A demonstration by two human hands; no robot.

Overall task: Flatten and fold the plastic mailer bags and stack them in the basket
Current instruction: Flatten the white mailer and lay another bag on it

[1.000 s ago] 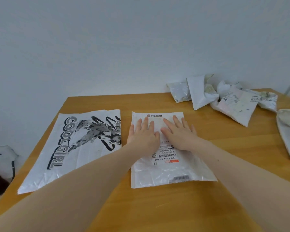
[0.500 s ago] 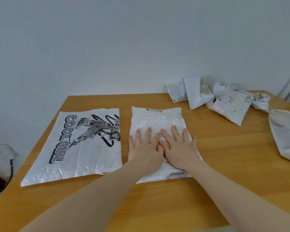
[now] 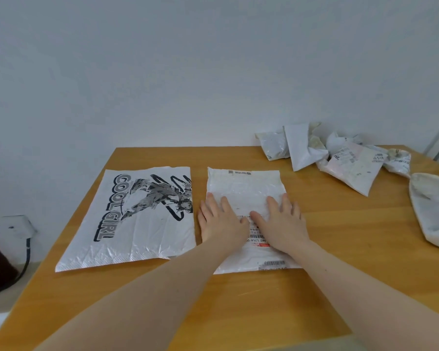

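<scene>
On the worktop [image 3: 340, 249], your flat left hand [image 3: 222, 224] and right hand [image 3: 281, 224] have spread apart across the mailer [image 3: 246, 186], grasping nothing; flattening nearly done, folding next.

A white mailer bag with a shipping label [image 3: 246, 191] lies flat mid-table beside a flattened white bag printed "COOL GIRL" [image 3: 137, 221] on its left, while crumpled white mailer bags [image 3: 340, 158] sit heaped at the table's far right corner
</scene>
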